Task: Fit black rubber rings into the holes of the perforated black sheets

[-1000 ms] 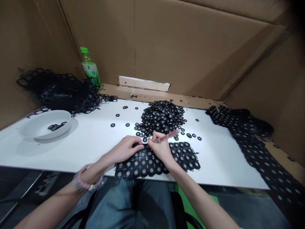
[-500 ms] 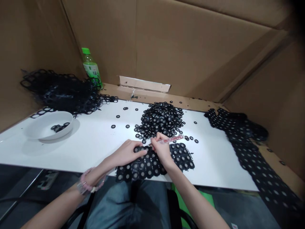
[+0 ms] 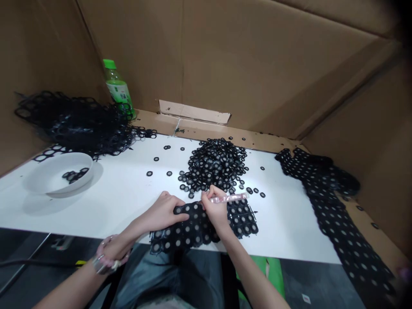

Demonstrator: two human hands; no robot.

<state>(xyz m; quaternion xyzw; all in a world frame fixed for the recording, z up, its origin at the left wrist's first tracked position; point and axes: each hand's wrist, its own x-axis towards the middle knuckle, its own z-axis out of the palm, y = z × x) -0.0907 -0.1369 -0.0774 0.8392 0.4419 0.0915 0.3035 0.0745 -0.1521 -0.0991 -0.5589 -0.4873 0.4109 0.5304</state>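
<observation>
A black sheet (image 3: 174, 238) of joined rings with pale centres lies along the table's front edge, its near side overhanging. My left hand (image 3: 165, 210) grips its far edge, thumb on top and fingers behind. Closed around a slim pen-like tool (image 3: 230, 198) with a clear, pinkish handle, my right hand (image 3: 215, 210) rests over the sheet's middle. The tool's tip meets the sheet's far edge, mostly hidden by my fingers. Just beyond my hands is a heap of loose black rings (image 3: 219, 165), with several scattered around it.
At left stands a white bowl (image 3: 41, 174) holding several black rings. Behind it lies a tangle of black perforated scrap (image 3: 77, 124) beside a green-capped bottle (image 3: 119, 90). A long black ring sheet (image 3: 341, 219) hangs over the right side. Cardboard walls (image 3: 241, 64) enclose the white table (image 3: 128, 197).
The view has shifted slightly. The sheet's left part now looks more raised and bent in my left hand. My right hand keeps the tool at the far edge, its handle tilted flatter.
</observation>
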